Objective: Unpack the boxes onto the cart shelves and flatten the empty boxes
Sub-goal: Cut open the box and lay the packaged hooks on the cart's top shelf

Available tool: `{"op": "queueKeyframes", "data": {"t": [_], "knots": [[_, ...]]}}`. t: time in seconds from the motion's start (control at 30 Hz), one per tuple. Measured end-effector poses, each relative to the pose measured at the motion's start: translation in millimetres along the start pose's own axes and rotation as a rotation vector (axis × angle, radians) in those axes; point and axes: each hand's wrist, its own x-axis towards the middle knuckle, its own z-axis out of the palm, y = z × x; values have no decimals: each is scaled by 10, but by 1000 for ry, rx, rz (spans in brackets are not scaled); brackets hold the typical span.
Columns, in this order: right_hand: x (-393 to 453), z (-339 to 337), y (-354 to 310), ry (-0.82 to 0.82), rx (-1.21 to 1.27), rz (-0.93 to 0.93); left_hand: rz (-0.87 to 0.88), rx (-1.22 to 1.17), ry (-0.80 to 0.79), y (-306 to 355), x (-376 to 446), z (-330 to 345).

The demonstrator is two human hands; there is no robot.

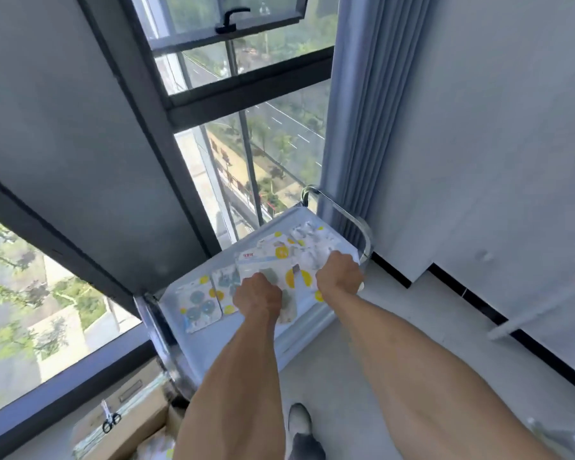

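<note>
A metal cart (180, 346) with a white top shelf stands by the window. Several flat white packets with yellow and blue prints (198, 305) lie spread across the shelf. My left hand (258, 298) grips a packet (287, 308) near the shelf's front edge. My right hand (339, 272) grips another packet (312, 257) further right, fingers curled down over it. An open cardboard box (130, 429) sits on the floor at lower left.
A pair of scissors (110, 421) lies on the box flap. The cart's chrome handle (339, 210) rises at the far end, beside a blue-grey curtain (356, 111). Tall windows stand behind the cart. A white wall with black skirting runs along the right. My shoe (299, 419) is on the pale floor.
</note>
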Motion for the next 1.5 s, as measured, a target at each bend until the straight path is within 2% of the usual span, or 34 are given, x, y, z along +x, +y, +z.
{"op": "queueKeyframes", "data": {"t": [0.27,0.5,0.83,1.13,1.4,1.5], "knots": [[1480,495,12,-39,-119,15,-136,-13,-129,505,1339,670],[2331,1134,-400,-152,-188,-63,-377,22,-240,358,2035,1120],[3061,1873,-713,-288,-277,-205,-653,37,-267,157,2773,1342],[3650,2024,-753,-373,-308,-194,-705,109,-300,386,3124,1536],[3639,1975,-791,-395,-344,-217,-766,64,-272,585,3087,1470],[3539,1888,-925,-354,-350,-323,-780,36,-239,586,3020,1348]]}}
